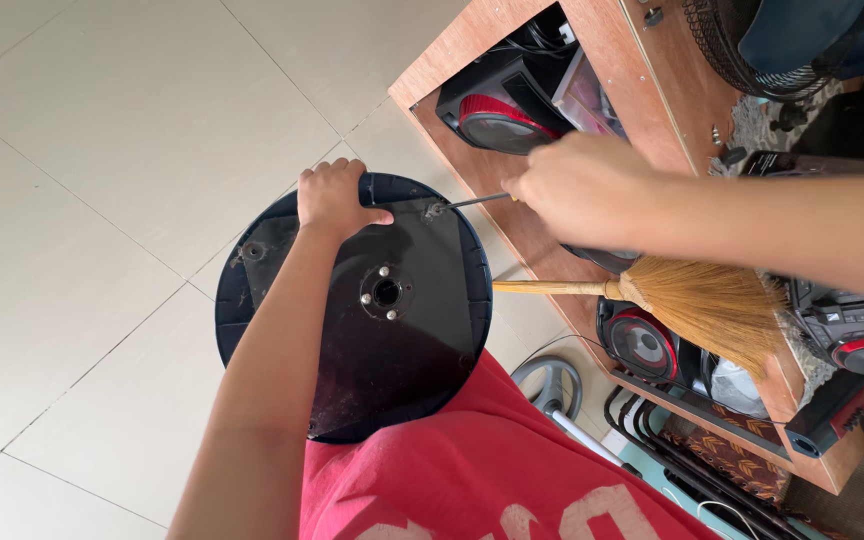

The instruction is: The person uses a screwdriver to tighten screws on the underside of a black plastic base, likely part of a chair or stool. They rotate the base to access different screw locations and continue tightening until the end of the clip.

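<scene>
A round dark blue fan base (407, 350) rests upside down against my red shirt, its black underside plate facing me. My left hand (333, 199) grips the far rim of the base with the thumb lying on the plate. A screwdriver (472, 201) is held in my right hand (577, 185), and its metal tip sits on a screw near the base's upper edge. Three silver bolts ring the central hole (386, 292).
A wooden cabinet (642, 80) to the right holds black and red speakers (497, 110). A straw broom (692, 300) leans across its front. A fan grille (742, 50) lies on top. Pale floor tiles (102, 150) spread to the left.
</scene>
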